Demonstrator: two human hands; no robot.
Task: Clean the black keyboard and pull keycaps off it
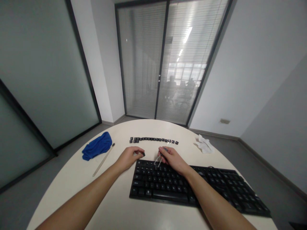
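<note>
My left hand rests on the table just above the keyboard's upper left corner, thumb and forefinger pinched on a small black keycap. In my right hand is a wire keycap puller, its wire end pointing down over the top rows of the black keyboard. Some keys in the upper rows are hidden by my right hand and forearm. Beyond both hands, a curved row of loose black keycaps lies on the table, with a small cluster at its left end.
On the left of the round cream table lies a crumpled blue cloth, with a thin brush beside it. A crumpled white tissue sits near the right edge. Glass panels and white walls stand beyond the table.
</note>
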